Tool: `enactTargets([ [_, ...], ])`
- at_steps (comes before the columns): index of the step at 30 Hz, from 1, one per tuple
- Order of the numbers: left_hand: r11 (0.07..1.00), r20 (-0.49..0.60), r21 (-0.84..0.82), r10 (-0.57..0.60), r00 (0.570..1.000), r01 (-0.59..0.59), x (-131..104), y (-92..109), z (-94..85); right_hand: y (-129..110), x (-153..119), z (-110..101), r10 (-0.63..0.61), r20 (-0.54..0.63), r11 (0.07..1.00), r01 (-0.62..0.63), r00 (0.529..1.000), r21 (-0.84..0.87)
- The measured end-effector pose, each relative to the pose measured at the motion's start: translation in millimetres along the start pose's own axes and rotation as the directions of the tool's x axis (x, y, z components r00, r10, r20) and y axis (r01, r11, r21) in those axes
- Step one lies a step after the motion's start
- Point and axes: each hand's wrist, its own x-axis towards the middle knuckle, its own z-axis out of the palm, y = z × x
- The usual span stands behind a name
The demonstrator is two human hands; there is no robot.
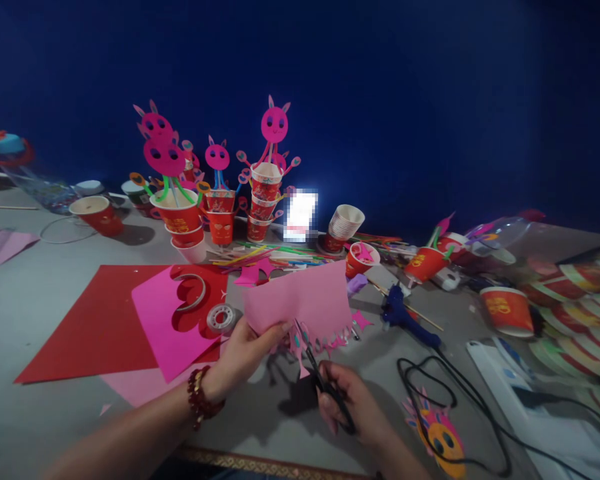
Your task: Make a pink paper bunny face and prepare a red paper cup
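Note:
My left hand pinches the lower left edge of a light pink sheet of paper, thumb on top. The sheet's bottom edge is cut into a ragged fringe. Black-handled scissors sit in my right hand, fingers wrapped round the loops. Their blades reach up to the paper's lower edge, beside my left thumb. A small cut shape with blue-green patches hangs by the blades. Just left of my left hand lies a roll of clear tape.
Red paper and cut bright pink paper lie on the left. Paper cups with pink paper figures stand behind. A blue glue gun and a black cable lie right, near an orange paper face. A blurred bright screen stands at the back.

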Motion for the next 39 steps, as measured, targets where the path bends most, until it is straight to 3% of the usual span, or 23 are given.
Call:
enactTargets([
  [10,1.0,0.021,0.012,0.016,1.0,-0.017,-1,-1,1.2,0,2,2,-0.024,-0.011,1.0,0.024,1.0,-0.004],
  [23,0.999,-0.082,-0.009,0.039,0.996,-0.04,-5,3,9.3,8,2,0,-0.045,0.03,0.999,0.045,0.999,0.019],
  [39,1.0,-0.077,-0.004,0.019,0.997,-0.019,-5,0,7.0,9,1,0,-0.087,0.056,0.996,0.087,0.995,-0.003],
])
